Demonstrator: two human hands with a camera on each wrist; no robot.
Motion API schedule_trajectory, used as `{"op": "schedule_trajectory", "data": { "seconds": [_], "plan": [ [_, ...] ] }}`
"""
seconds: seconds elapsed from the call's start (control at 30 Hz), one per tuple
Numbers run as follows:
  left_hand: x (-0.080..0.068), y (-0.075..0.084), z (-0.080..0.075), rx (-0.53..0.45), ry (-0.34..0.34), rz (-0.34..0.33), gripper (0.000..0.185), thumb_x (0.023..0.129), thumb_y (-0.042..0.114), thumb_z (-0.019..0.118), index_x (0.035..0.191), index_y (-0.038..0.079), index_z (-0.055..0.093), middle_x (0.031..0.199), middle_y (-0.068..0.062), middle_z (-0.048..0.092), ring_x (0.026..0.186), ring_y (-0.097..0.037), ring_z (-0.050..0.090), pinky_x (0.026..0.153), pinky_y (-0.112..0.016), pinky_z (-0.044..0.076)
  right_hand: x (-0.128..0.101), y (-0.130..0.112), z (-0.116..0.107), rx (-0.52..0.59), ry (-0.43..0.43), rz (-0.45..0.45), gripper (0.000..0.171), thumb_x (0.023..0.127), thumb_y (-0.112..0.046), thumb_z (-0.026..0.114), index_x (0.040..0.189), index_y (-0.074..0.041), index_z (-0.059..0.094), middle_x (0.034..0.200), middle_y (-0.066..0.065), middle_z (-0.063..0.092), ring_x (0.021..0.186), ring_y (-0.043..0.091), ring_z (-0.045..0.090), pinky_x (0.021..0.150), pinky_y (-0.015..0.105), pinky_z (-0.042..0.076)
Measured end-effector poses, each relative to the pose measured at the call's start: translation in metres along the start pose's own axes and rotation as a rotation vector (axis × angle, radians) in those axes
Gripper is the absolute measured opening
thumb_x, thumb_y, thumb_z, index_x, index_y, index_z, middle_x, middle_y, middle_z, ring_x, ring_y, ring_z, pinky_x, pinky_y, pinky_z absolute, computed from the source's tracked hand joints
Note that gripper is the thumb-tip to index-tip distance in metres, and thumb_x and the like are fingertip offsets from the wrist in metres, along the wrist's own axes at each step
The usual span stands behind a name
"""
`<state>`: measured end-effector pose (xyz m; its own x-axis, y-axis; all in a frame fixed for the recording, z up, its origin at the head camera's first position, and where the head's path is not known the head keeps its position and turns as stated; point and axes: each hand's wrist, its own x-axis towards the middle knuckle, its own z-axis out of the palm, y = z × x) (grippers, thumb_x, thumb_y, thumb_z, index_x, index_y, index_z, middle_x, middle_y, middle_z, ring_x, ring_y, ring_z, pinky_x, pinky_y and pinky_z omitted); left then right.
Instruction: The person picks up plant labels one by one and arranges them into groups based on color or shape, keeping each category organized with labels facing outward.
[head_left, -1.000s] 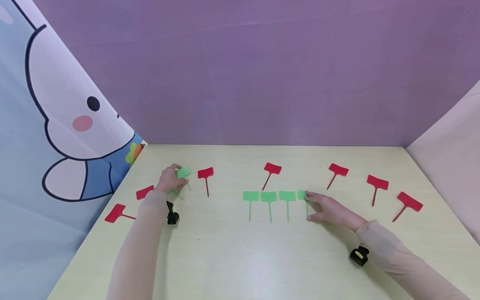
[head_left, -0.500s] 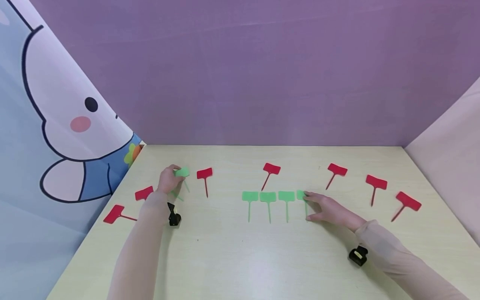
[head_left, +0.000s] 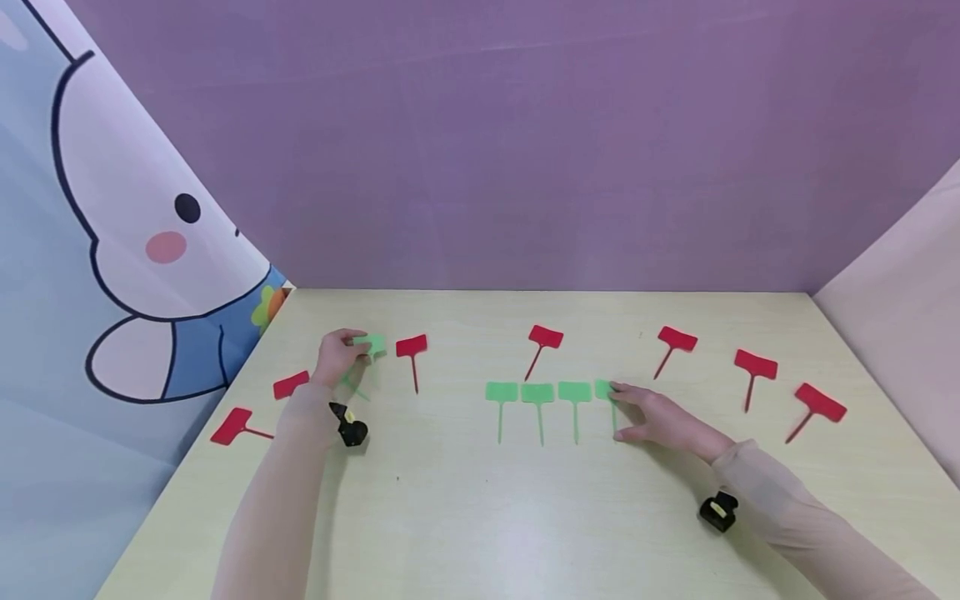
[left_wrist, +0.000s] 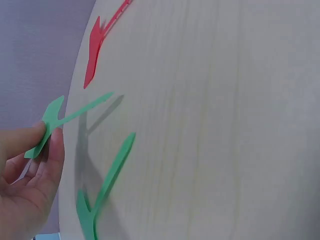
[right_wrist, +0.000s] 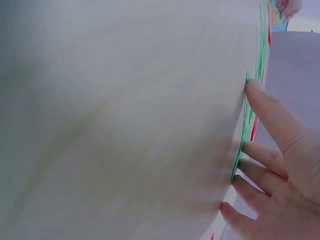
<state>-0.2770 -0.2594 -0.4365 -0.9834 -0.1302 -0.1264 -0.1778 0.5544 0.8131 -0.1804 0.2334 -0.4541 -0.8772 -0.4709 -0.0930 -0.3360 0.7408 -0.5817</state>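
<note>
My left hand point(head_left: 337, 357) pinches the head of a green T-shaped plant label point(left_wrist: 52, 117) between thumb and fingers, at the table's back left. The label is lifted, its stem casting a shadow on the wood. Below that hand a second green label point(left_wrist: 107, 182) lies on the table, partly hidden by the hand in the head view. My right hand point(head_left: 660, 418) rests with spread fingers on the rightmost green label point(head_left: 603, 390) of a row, covering part of it. To its left lie three more green labels point(head_left: 574, 392), side by side with stems toward me.
Red labels lie scattered around: one point(head_left: 411, 345) right of my left hand, two at the far left point(head_left: 231, 426), one point(head_left: 545, 337) behind the row, and three at the right point(head_left: 755, 364). A purple backdrop point(head_left: 525, 167) stands at the table's point(head_left: 465, 533) back edge.
My left hand has turned the pinched green label a little, so its head now faces more squarely and its stem hangs straighter. The right hand and the row stay put.
</note>
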Motion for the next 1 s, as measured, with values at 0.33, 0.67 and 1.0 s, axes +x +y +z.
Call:
{"op": "schedule_trajectory", "data": {
  "seconds": [0.33, 0.67, 1.0],
  "plan": [
    [-0.004, 0.006, 0.004, -0.106, -0.073, -0.028, 0.036, 0.088, 0.010, 0.053, 0.121, -0.005, 0.048, 0.098, -0.014, 0.050, 0.080, -0.019, 0.061, 0.081, -0.034, 0.048, 0.001, 0.002, 0.002, -0.008, 0.003, -0.013, 0.067, 0.069, -0.022, 0.074, 0.123, 0.006, 0.047, 0.133, 0.023, 0.037, 0.123, 0.041, 0.030, 0.098, 0.051, 0.029],
    [-0.010, 0.015, 0.011, -0.183, -0.169, -0.089, 0.038, 0.087, 0.009, 0.055, 0.122, -0.004, 0.047, 0.107, -0.016, 0.049, 0.090, -0.026, 0.061, 0.085, -0.035, 0.046, 0.000, 0.001, 0.001, -0.013, 0.005, -0.016, 0.067, 0.069, -0.023, 0.075, 0.122, 0.007, 0.047, 0.133, 0.023, 0.038, 0.123, 0.041, 0.031, 0.098, 0.051, 0.029],
    [-0.021, 0.026, 0.020, -0.218, -0.256, -0.100, 0.039, 0.086, 0.008, 0.057, 0.121, -0.005, 0.046, 0.107, -0.017, 0.052, 0.091, -0.032, 0.060, 0.089, -0.038, 0.043, 0.000, -0.002, -0.001, -0.018, 0.002, -0.023, 0.065, 0.069, -0.021, 0.074, 0.122, 0.007, 0.047, 0.133, 0.023, 0.038, 0.122, 0.041, 0.031, 0.098, 0.051, 0.028]
  ]
}}
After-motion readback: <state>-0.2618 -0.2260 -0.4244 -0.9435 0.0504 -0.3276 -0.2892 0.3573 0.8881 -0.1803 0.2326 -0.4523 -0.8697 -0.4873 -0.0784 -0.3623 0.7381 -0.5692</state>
